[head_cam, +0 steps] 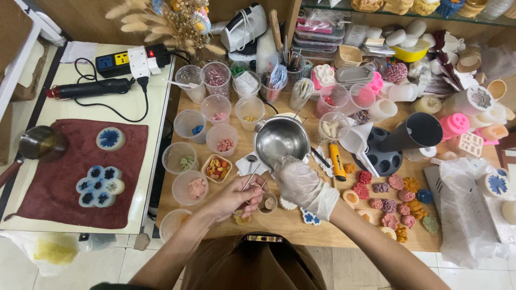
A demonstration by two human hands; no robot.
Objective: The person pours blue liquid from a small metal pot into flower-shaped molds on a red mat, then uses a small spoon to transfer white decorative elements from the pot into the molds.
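My left hand (236, 196) pinches metal tweezers (252, 180) over a small round cup (267, 203) at the table's near edge. My gloved right hand (301, 182) grips the steel pot (280, 139) rim. Risk: an elbow nudge could tip the pot onto the cup. Cup contents look tan and waxy.

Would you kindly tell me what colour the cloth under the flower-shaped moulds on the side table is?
The cloth is dark red, maroon, seen in the head view.

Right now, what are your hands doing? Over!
Left hand pinching metal tweezers over a small round mould. Gloved right hand steadying beside the mould. Steel pot close behind, plastic cups crowding left.
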